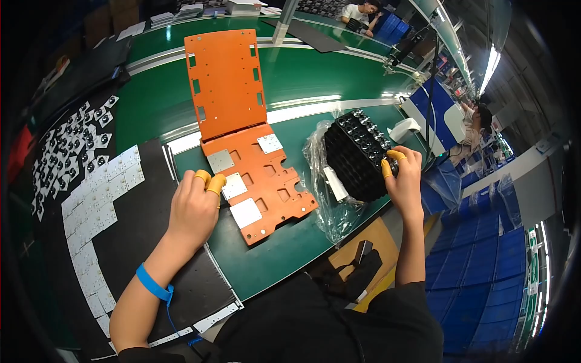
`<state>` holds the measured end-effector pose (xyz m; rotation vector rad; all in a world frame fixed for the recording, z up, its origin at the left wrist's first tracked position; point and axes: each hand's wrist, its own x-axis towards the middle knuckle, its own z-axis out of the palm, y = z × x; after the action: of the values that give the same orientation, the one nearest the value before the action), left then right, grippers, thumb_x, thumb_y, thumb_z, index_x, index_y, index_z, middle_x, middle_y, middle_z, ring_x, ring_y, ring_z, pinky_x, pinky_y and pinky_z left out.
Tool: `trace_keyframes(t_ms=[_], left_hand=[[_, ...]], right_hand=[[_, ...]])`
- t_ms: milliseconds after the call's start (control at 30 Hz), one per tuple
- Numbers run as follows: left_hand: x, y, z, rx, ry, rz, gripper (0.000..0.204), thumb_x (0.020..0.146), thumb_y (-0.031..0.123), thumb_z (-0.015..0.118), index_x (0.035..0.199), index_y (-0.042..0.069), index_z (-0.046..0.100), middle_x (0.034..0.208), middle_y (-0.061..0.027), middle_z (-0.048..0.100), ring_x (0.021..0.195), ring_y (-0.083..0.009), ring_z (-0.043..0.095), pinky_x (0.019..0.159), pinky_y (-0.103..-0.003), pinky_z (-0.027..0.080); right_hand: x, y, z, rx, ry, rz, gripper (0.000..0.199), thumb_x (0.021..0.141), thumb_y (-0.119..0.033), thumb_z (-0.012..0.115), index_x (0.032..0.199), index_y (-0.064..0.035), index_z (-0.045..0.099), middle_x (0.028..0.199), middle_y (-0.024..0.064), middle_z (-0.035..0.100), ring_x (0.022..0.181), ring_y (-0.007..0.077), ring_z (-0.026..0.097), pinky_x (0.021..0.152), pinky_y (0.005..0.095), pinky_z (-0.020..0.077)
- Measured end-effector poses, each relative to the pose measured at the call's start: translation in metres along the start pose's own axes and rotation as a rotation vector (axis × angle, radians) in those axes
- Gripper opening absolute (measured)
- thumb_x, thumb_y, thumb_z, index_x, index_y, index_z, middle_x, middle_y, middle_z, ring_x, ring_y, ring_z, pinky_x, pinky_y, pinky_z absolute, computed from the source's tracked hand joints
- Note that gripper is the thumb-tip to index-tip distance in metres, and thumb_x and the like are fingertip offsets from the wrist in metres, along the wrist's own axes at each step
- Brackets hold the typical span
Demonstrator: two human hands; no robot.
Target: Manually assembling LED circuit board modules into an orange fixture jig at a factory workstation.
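Observation:
An orange hinged fixture (284, 175) lies opened out on the green bench, its lid (225, 85) folded back away from me. White square plates sit in its lower half, among them a blank one (246, 213) and one with small holes (233, 186). My left hand (195, 209), in yellow finger cots, is closed at the fixture's left edge beside these plates; whatever its fingertips hold is hidden. On the right, a stack of black trays (354, 160) carries shiny dark lens-like parts (363, 128). My right hand (404, 175) pinches at the stack's right edge; the thing between its fingertips is unclear.
Crumpled clear plastic (327, 221) surrounds the stack. Left of the fixture, a black mat (145, 242) bears rows of white boards (91, 209) and several small lens assemblies (72, 142). A blue strap (152, 284) with a cord circles my left wrist. A white scanner-like device (404, 129) stands behind the stack.

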<state>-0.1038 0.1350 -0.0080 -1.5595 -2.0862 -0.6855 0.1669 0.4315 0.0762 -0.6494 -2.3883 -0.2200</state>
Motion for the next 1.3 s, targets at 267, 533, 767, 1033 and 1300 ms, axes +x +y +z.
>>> trace_keyframes(t_ms=[267, 533, 767, 1033, 1300], left_hand=[[0.001, 0.0, 0.006, -1.229, -0.156, -0.579, 0.023, 0.088, -0.007, 0.051, 0.11, -0.001, 0.056, 0.104, -0.0065, 0.062, 0.098, -0.0127, 0.062, 0.087, -0.027, 0.05], [-0.008, -0.014, 0.021, -1.434, -0.015, -0.714, 0.022, 0.093, -0.003, 0.056, 0.114, -0.004, 0.055, 0.111, -0.0093, 0.061, 0.105, -0.0179, 0.063, 0.088, -0.03, 0.055], [-0.005, -0.007, 0.019, -1.396, 0.151, -0.734, 0.028, 0.098, -0.002, 0.047, 0.125, -0.001, 0.042, 0.108, -0.0203, 0.063, 0.098, -0.0226, 0.067, 0.087, -0.035, 0.058], [-0.004, -0.01, 0.015, -1.388, 0.047, -0.744, 0.025, 0.099, 0.006, 0.05, 0.121, -0.007, 0.055, 0.105, -0.0115, 0.066, 0.091, -0.0143, 0.064, 0.08, -0.026, 0.053], [-0.006, -0.012, 0.019, -1.316, 0.054, -0.744, 0.029, 0.101, 0.014, 0.053, 0.121, -0.006, 0.056, 0.105, -0.0092, 0.066, 0.091, -0.0116, 0.063, 0.081, -0.027, 0.052]], right_hand=[[0.003, -0.043, -0.003, 0.381, -0.01, 0.157, 0.019, 0.092, -0.004, 0.061, 0.109, 0.003, 0.059, 0.105, 0.0181, 0.064, 0.083, 0.0241, 0.065, 0.075, 0.0326, 0.0518], [0.031, -0.168, 0.076, 1.178, -0.477, -0.151, 0.027, 0.086, 0.0, 0.066, 0.113, 0.0032, 0.063, 0.104, 0.01, 0.065, 0.094, 0.0139, 0.063, 0.079, 0.0262, 0.0515], [0.024, -0.196, 0.13, 1.64, -0.587, 0.086, 0.037, 0.085, 0.009, 0.065, 0.119, 0.0051, 0.052, 0.113, 0.0114, 0.058, 0.101, 0.0186, 0.063, 0.091, 0.0319, 0.0542], [0.017, -0.191, 0.128, 1.529, -0.411, 0.037, 0.029, 0.082, 0.008, 0.069, 0.109, 0.005, 0.06, 0.109, 0.0103, 0.06, 0.093, 0.0163, 0.064, 0.083, 0.0297, 0.0551], [0.014, -0.193, 0.128, 1.471, -0.407, -0.034, 0.031, 0.083, 0.005, 0.07, 0.112, 0.0036, 0.06, 0.112, 0.0104, 0.057, 0.094, 0.0181, 0.067, 0.081, 0.029, 0.0599]])
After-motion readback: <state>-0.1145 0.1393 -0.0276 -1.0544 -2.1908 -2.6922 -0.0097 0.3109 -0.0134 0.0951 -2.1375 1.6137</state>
